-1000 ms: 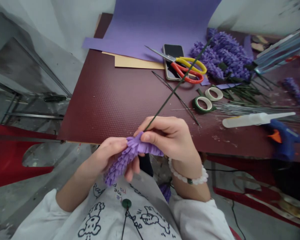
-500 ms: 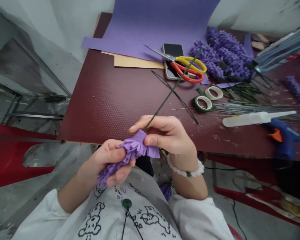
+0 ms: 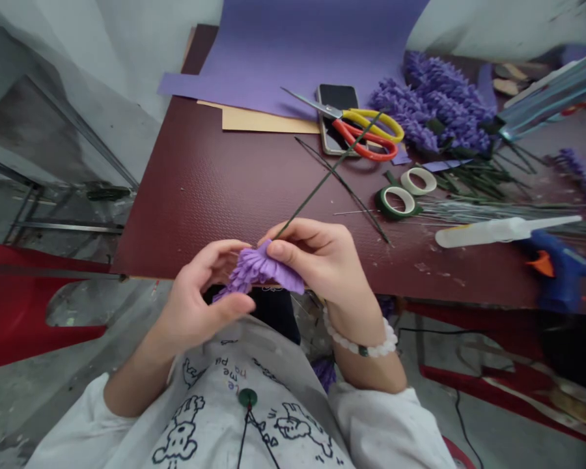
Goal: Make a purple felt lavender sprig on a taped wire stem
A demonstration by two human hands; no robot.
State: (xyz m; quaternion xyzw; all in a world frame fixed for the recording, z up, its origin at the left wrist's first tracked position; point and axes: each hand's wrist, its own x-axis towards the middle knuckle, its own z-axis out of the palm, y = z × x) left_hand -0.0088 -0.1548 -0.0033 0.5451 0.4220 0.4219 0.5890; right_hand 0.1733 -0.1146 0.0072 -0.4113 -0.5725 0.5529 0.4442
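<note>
Between thumb and fingers, my right hand (image 3: pixel 325 264) pinches the base of a purple fringed paper flower (image 3: pixel 258 268) where it meets its dark green wrapped stem (image 3: pixel 317 187). The stem slants up and away over the table. A loose end of the fringe hangs below my right thumb. My left hand (image 3: pixel 190 303) curves around the flower's other end, its thumb apart from the fingers and off the fringe. Its fingertips are partly hidden behind the flower, so whether they touch it is unclear.
Scissors (image 3: pixel 366 133) lie across a phone (image 3: pixel 339 98). Green floral tape (image 3: pixel 395 202), a white glue bottle (image 3: pixel 483 233) and a blue glue gun (image 3: pixel 559 270) are at the right. Behind them are finished purple flowers (image 3: pixel 439 104). A purple sheet (image 3: pixel 312 52) covers the back.
My left thumb and fingers have spread away from the flower they were gripping. The right hand has shifted slightly up and left with the flower, and the stem's tip has dropped.
</note>
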